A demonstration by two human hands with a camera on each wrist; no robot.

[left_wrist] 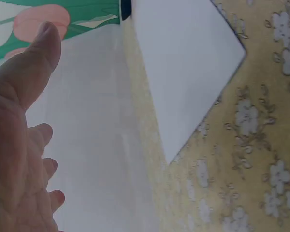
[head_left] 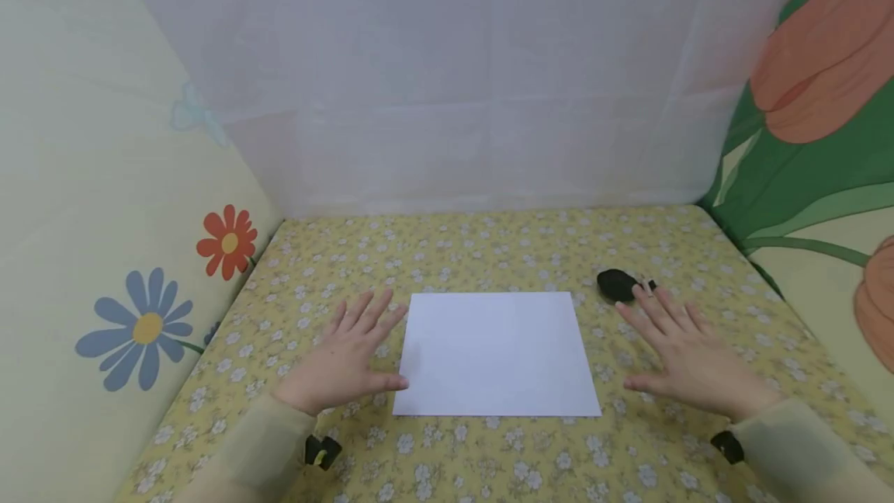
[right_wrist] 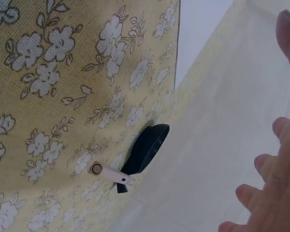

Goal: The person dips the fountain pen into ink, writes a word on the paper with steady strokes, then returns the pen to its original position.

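Note:
A blank white sheet of paper (head_left: 497,355) lies flat on the flowered tablecloth. By its left edge is my left hand (head_left: 352,359), palm down with fingers spread, the thumb close to the paper's edge. To the right of the sheet my right hand (head_left: 687,352) is held with fingers spread and holds nothing. Just beyond its fingertips lies a dark rounded object (head_left: 616,286) of unclear kind. A pale pink pen-like stick (right_wrist: 108,173) rests across the dark object's narrow end in the right wrist view; in the head view the right fingers partly hide it.
The yellow tablecloth (head_left: 454,247) with white flowers covers the table. A white sheet (head_left: 433,84) hangs behind the table's back edge. Flower-printed cloths stand along the left (head_left: 70,200) and right (head_left: 803,270) sides. Dark bands are on both wrists.

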